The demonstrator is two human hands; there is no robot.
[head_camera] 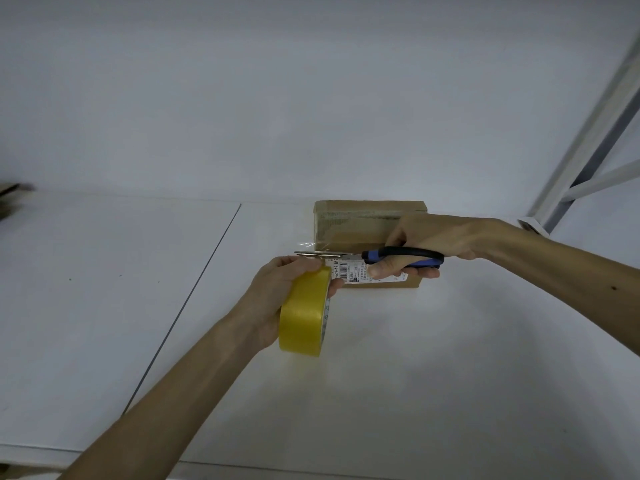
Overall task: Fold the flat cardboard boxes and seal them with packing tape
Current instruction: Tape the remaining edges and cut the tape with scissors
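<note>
- White tabletop [415,375] is spreading wide across the lower view, meeting a plain pale wall [277,81] behind it.
- A thin dark seam [194,292] is running diagonally through the table's left part, well clear of both hands.
- Open white surface is lying to the left of the seam, in front of the hands and to the right of the box.
- A pale metal frame [585,140] is leaning up the right edge, with its foot near the table's back right corner.
- Something brown [8,199] is sitting at the far left edge, too blurred to name.
- The cardboard box [353,230] is resting on the table near the wall, right of centre. It is folded shut, low and brown, with shiny tape along its top and a white printed label [341,271] on its near edge.
- The left hand [273,289] is gripping a yellow tape roll [304,310], holding it on edge just off the box's near left corner, with the fingers curled around the rim.
- A glinting tape strip [308,244] is showing between the roll and the box.
- The right hand [429,237] is clutching blue-and-black scissors [401,252] over the box, with the fingers through the handles.
- Their blades are pointing left above the roll, looking nearly closed at the strip.
</note>
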